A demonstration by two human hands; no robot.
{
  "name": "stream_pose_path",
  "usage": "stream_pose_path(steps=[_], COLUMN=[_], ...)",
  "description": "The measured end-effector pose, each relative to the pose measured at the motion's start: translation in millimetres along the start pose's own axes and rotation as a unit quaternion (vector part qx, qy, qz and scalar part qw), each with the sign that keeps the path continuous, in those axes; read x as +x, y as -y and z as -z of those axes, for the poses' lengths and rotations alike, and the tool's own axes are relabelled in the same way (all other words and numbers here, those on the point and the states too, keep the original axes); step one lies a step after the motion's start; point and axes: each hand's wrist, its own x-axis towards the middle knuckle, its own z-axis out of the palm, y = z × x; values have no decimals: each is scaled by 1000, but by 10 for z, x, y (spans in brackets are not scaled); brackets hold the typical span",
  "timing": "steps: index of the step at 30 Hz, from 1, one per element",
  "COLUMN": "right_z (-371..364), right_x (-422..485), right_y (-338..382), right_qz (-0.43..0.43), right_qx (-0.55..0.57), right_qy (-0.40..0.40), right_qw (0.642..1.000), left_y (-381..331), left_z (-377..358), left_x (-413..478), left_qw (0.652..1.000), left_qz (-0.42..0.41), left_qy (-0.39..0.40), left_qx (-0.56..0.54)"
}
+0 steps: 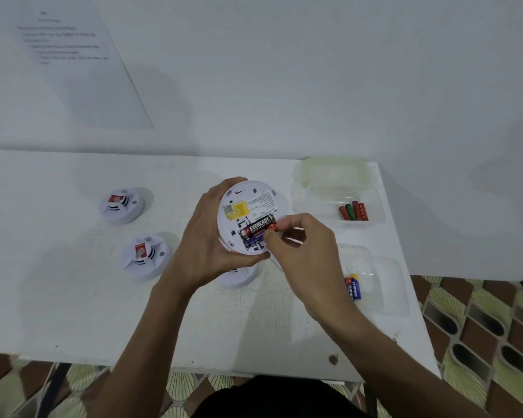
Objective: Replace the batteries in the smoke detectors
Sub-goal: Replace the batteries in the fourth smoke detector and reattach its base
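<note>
Just above the counter (73,312), toward its right edge, the left hand (206,236) grips an upturned smoke detector (245,203), fingers (234,181) curled round its rim. The right hand (308,254) pinches a black battery (258,226) at the open compartment. Another detector (121,205) sits nearer the left edge. Spare batteries (354,211) lie in a clear tub (375,188) by the far right corner.

Head view: high, looking forward-down, close over table (73,312); edges perhaps warped.
</note>
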Motion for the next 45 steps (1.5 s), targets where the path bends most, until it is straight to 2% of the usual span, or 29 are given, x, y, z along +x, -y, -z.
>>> stream_pose_path(steps=[3,7,12,17,21,25,30,34,38,42,45], right_z=[37,34,86,516,955,1112,960,952,987,837,624], right_x=[-37,-82,-89,41,169,228,295,317,306,234,147], right_y=[31,15,23,-32,-382,-774,-1097,-1161,-985,-566,-285], right_qz=[27,109,105,83,21,-58,-73,-65,-16,94,158], right_qx=[14,-52,11,52,-83,-197,-266,-299,-290,-208,-155], right_qy=[5,-35,-29,-24,21,79,118,117,91,52,46], right_qw=[1000,992,994,995,996,976,954,945,952,972,974], left_y=[31,34,77,87,58,-30,-210,-147,-107,-183,-210], left_z=[23,-5,-66,-88,-125,-174,-224,-259,-265,-247,-260], left_x=[13,17,-7,-15,-13,-17,29,-33,-79,-70,-68], left_qw=[1000,1000,1000,998,998,998,998,998,998,998,999], left_qz=[-7,-4,26,48,45,34,2,22,43,34,20], left_qy=[-2,3,6,4,14,20,36,42,48,47,44], left_qx=[6,0,-13,-32,-36,-44,-60,-46,-23,-23,-14])
